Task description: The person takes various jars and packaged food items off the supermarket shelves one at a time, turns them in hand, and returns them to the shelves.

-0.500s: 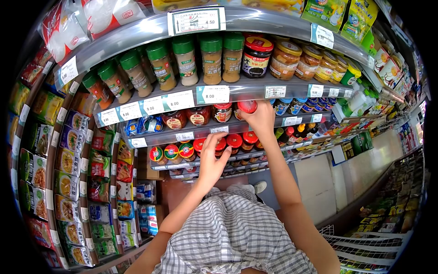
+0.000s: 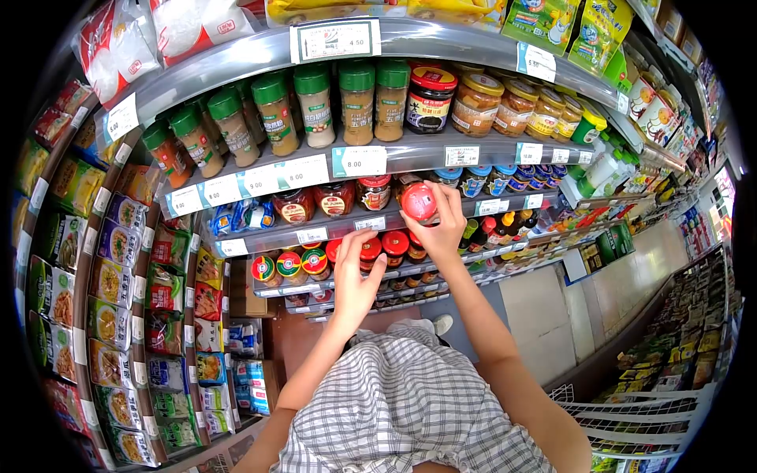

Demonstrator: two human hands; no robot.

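My right hand grips a red-lidded jar by its lid, just in front of the second shelf. My left hand is raised near the edge of that shelf, fingers apart, holding nothing. Close by its fingers are red-lidded jars on the shelf below. Dark red jars stand on the second shelf, left of the held jar. Jars with blue lids are to its right.
Green-capped spice bottles and brown jars line the upper shelf. Packaged food hangs in racks at the left. A white wire basket or rack is at the lower right, beside the tiled floor.
My right hand has brought the red-lidded jar down and out from the second shelf. My left hand has shifted slightly down and left. The whole view has moved a little.
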